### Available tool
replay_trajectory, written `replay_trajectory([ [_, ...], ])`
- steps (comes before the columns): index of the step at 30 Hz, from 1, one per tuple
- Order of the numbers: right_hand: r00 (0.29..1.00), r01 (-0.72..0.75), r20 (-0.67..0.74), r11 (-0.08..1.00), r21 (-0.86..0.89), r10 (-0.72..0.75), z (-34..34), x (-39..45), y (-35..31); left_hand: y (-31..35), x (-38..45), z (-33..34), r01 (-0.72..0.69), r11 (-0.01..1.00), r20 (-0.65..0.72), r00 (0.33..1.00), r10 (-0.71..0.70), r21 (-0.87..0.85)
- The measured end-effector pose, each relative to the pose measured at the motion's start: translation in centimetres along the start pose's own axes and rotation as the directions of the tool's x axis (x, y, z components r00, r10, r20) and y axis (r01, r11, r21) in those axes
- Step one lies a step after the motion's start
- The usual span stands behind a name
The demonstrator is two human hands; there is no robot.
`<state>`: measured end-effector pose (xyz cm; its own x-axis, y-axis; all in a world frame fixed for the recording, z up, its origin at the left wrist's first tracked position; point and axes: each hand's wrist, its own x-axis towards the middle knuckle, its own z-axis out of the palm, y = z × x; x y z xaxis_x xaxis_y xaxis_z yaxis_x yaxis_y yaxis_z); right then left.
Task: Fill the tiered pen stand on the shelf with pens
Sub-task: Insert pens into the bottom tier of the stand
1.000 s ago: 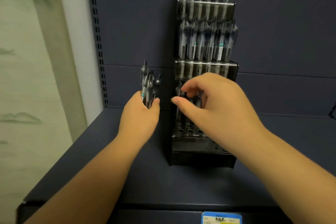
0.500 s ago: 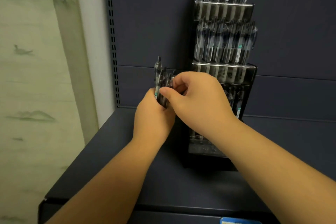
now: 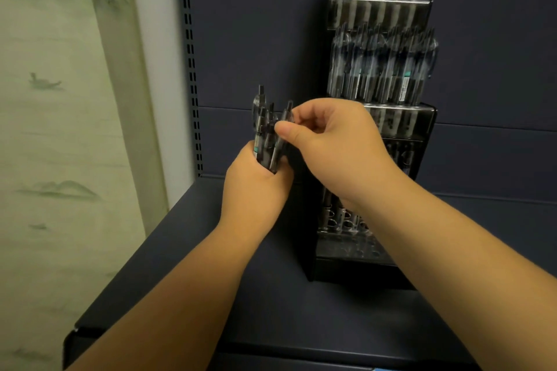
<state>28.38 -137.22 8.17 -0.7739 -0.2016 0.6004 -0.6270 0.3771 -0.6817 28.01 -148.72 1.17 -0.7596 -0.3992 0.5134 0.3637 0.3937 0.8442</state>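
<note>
Several pens [image 3: 265, 135] upright in left hand [image 3: 256, 190]

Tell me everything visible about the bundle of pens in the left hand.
The pens are a small bundle, about four, dark translucent barrels with black clicker tops, one showing a teal band. They stand roughly upright, fanned slightly, lower ends buried in the left hand, left of the stand. The right hand pinches the rightmost pen near its top.
</note>
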Motion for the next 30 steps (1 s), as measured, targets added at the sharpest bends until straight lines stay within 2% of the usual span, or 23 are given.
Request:
replay_trajectory([
  [7, 0.999, 0.027, -0.028, 0.999, 0.035, -0.026, -0.2, 0.3, -0.3, 0.0, -0.2, 0.0, -0.007, 1.000, -0.016, 1.000, 0.007, -0.024],
  [11, 0.952, 0.159, -0.278, 0.983, 0.091, -0.129, -4.4, 1.9, -2.2, -0.7, -0.5, 0.3, 0.007, 0.997, 0.000, 1.000, -0.007, 0.082],
  [15, 0.920, 0.254, -0.323, 0.965, 0.065, -0.220, -10.0, 1.9, -2.8, -1.3, -0.4, 0.6, 0.095, 0.995, 0.004, 0.995, -0.095, 0.041],
  [25, 0.918, 0.129, -0.379, 0.992, 0.011, -0.115, -15.0, -2.2, 3.0, -1.7, -0.3, 1.4, 0.165, 0.985, 0.034, 0.986, -0.163, -0.059],
  [30, 0.943, 0.010, -0.332, 0.997, -0.074, -0.034, -15.0, -3.1, 5.1, -2.2, -0.1, 1.5, 0.157, 0.984, 0.033, 0.987, -0.155, -0.085],
])
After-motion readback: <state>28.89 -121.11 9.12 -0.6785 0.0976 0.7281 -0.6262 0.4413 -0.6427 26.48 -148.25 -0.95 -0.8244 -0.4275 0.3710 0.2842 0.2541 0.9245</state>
